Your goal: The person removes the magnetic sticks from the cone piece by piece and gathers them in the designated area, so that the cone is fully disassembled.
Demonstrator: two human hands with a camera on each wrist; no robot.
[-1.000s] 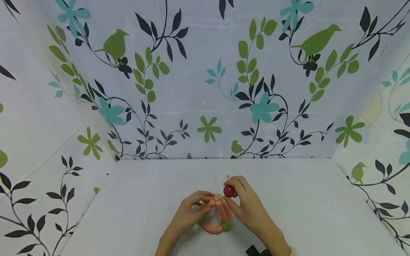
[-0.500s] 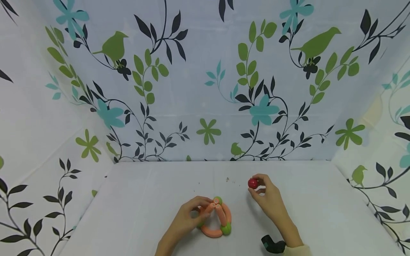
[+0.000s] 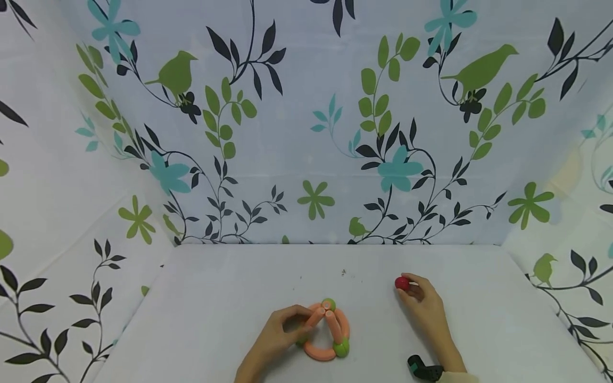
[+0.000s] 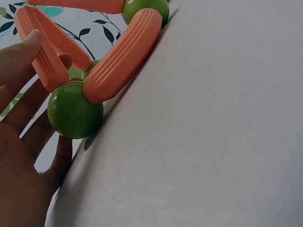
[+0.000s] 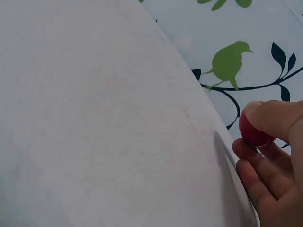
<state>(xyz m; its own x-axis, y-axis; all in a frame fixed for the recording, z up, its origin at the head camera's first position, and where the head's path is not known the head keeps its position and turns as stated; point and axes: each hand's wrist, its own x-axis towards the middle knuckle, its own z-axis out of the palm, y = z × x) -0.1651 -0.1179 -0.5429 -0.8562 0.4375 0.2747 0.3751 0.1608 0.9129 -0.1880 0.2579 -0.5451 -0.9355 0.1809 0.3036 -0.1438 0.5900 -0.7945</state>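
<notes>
On the white table stands a frame of curved and straight orange rods [image 3: 320, 354] joined by green balls [image 3: 341, 349]. Several rods lean together at its top. My left hand [image 3: 276, 336] holds the frame from its left side; the left wrist view has the thumb against a ribbed orange rod [image 4: 45, 56] just above a green ball [image 4: 75, 111]. Off to the right, my right hand [image 3: 428, 307] pinches a red ball [image 3: 401, 283] between thumb and fingers, above the tabletop. In the right wrist view the thumb partly covers this red ball [image 5: 253, 131].
A white tabletop [image 3: 230, 287] lies under both hands. Patterned cloth [image 3: 306, 133] with leaves and birds hangs along the back and both sides. A black device [image 3: 425, 368] sits at the right wrist.
My right hand has carried the red ball from beside the top of the frame away to the right. The left hand keeps its hold on the frame, nearly still.
</notes>
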